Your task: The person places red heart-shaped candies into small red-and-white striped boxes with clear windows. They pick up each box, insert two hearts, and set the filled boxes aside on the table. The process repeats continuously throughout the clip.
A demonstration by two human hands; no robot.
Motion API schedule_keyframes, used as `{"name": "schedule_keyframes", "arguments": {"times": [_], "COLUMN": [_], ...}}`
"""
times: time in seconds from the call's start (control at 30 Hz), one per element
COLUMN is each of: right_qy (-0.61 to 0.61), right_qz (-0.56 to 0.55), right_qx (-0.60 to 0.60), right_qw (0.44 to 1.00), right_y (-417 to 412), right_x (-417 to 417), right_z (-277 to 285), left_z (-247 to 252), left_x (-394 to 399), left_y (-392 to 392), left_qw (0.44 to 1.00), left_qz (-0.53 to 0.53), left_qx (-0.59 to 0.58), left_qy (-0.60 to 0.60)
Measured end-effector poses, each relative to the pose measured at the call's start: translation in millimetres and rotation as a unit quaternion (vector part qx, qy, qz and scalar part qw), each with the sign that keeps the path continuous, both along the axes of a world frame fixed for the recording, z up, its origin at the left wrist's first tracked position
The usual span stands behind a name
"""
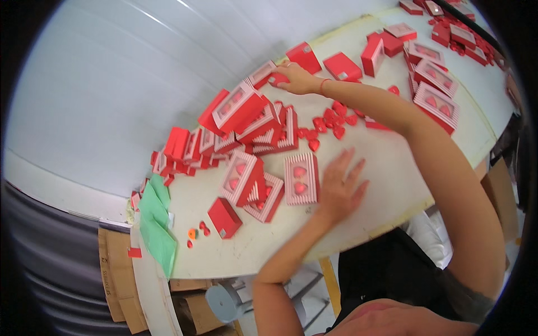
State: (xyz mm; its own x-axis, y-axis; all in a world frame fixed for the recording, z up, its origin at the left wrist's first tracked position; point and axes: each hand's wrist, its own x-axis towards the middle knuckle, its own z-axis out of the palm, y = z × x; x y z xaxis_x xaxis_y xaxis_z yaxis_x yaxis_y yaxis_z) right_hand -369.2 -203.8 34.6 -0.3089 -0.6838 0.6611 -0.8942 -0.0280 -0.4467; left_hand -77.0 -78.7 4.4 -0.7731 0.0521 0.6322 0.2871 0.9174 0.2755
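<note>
My right hand (299, 79) reaches to the far edge of the white table, its fingers and thumb around a small red box (277, 80). Beside that box lies a windowed box (261, 74). Blurred, my left hand (341, 187) is over the table with fingers apart, holding nothing. Close to its wrist side lies a striped gift box (301, 178) with two red hearts showing through its window; whether they touch I cannot tell. Between my hands are loose red foil-wrapped hearts (332, 117). A heap of striped boxes (260, 124) stands left of them.
More boxes are stacked at the right (436, 103) and along the left wall. A red box (225, 217) and a small orange item (193, 234) lie near the front. Green sheets (157, 222) cover the left end. Below stand a blue stool (222, 303) and cardboard (119, 281).
</note>
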Motion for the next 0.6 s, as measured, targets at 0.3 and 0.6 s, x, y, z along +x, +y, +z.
{"name": "schedule_keyframes", "arguments": {"times": [0.3, 0.6], "right_qy": [-0.002, 0.095], "right_qz": [-0.011, -0.025], "right_qx": [0.259, 0.373], "right_qw": [0.966, 0.923], "right_y": [-174, -208], "right_x": [-26, -17], "right_z": [25, -17], "left_z": [-19, -25], "left_x": [-7, -4], "left_y": [-12, -15], "left_qw": [0.984, 0.955], "left_qz": [-0.019, -0.028], "left_qx": [0.167, 0.250], "left_qy": [-0.063, -0.156]}}
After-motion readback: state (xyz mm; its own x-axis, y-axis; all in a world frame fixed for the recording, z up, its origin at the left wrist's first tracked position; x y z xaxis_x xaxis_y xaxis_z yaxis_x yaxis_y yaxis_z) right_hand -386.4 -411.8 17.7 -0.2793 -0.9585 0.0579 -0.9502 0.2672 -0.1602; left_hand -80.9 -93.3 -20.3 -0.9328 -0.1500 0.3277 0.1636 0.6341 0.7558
